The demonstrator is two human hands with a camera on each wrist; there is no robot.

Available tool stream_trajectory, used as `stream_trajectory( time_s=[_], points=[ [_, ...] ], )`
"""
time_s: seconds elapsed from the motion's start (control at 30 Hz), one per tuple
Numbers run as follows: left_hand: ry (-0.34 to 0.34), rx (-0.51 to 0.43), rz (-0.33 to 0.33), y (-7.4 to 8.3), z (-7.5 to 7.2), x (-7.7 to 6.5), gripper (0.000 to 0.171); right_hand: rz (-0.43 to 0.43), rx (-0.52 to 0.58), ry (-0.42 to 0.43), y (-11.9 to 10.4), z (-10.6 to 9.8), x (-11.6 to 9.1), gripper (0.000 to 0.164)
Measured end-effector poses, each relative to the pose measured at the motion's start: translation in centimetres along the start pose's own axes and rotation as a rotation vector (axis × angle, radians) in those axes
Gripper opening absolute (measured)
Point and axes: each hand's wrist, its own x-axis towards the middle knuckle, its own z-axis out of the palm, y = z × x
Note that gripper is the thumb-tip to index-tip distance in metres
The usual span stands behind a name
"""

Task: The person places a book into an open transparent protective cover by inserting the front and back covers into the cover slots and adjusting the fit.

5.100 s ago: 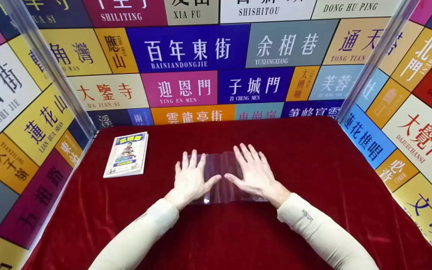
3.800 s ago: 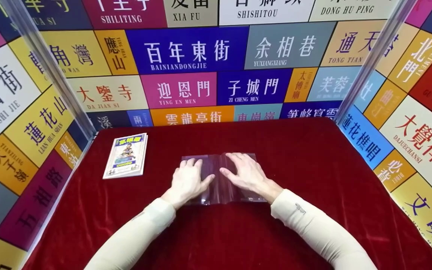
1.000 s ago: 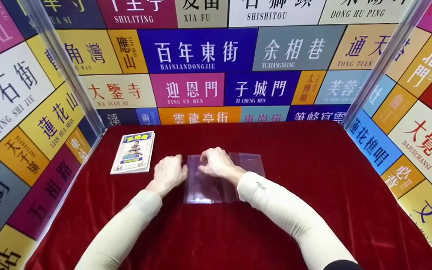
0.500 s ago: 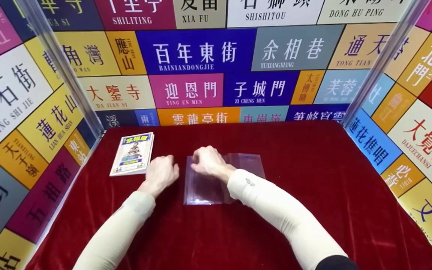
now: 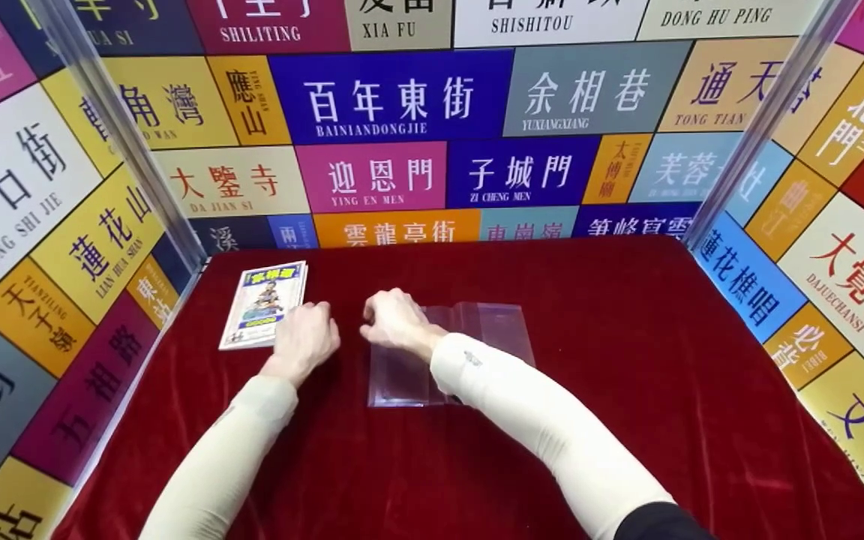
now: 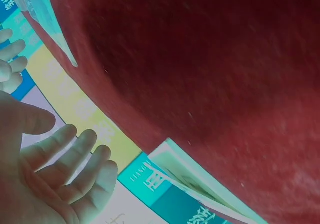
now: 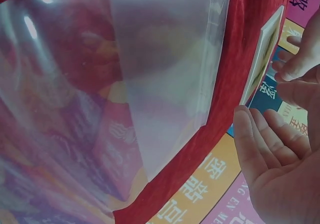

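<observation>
Booklet [image 5: 261,304] and clear plastic cover [image 5: 402,379] on a red-draped tabletop [image 5: 597,337]. The left grip [image 5: 303,337] is released: in its wrist view the fingers are loosely bent, with nothing between them. In the head view it overlaps the near right corner of the booklet, which lies beyond it and to its left; whether the two touch cannot be told. The right grip [image 5: 398,319] is likewise released, its fingers relaxed and holding nothing — in the head view it masks the far left corner of the cover, the rest of which extends nearer than the grip and off to its right. Compared with one second ago, the left grip has moved from just beside the cover's left edge to the booklet, and the right grip has travelled leftward after it. Booklet and cover lie much as they did. The shift may be read as a turn of the work from the cover — earlier lying beneath both grips — to the booklet; neither object is lifted, and the cover appears flat and unfilled.
</observation>
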Motion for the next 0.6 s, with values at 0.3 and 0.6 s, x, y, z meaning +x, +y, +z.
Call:
stream_trajectory(
  time_s=[0.3, 0.6],
  points=[
    [-0.001, 0.025, 0.015, -2.2, -0.1, 0.3, 0.027, 0.012, -0.031, -0.033, -0.7, 1.4, 0.7, 0.030],
    [0.048, 0.006, -0.024, -5.0, -0.4, 0.3, 0.032, 0.062, 0.043, -0.046, -2.6, 2.2, 1.2, 0.031]
  ],
)
